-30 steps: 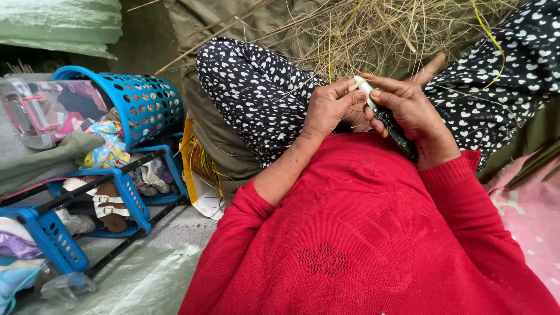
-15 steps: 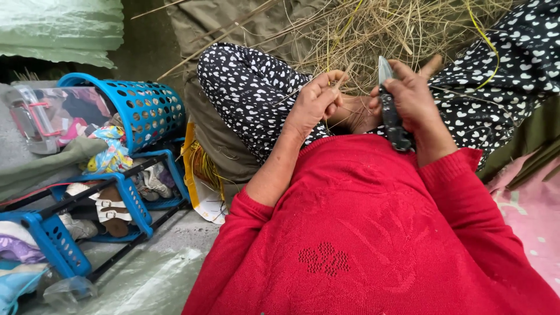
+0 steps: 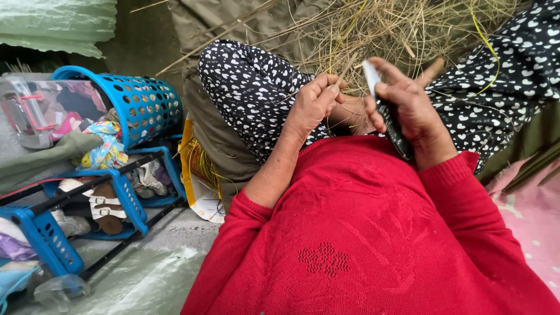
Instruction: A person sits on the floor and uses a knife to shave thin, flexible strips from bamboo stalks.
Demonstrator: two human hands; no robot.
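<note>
My left hand [image 3: 315, 102] pinches a thin dry straw stalk [image 3: 345, 67] between fingers and thumb, holding it up over my lap. My right hand [image 3: 408, 108] grips a knife [image 3: 388, 119] with a dark handle, its pale blade pointing up beside the stalk. The two hands sit close together, a little apart. I wear a red knitted sweater [image 3: 373, 233] and dark trousers with white hearts [image 3: 251, 93]. A heap of dry straw [image 3: 402, 29] lies just beyond my knees.
A blue plastic basket [image 3: 137, 105] with cloth stands at the left. Below it a blue shoe rack [image 3: 99, 204] holds sandals and shoes. Olive cloth [image 3: 221, 23] lies under the straw. Pink sheeting [image 3: 531, 216] is at the right; clear plastic [image 3: 134, 280] covers the floor.
The hands have drawn apart from a joined hold. The knife blade has swung upright in my right hand, and my left hand has lifted the stalk slightly left.
</note>
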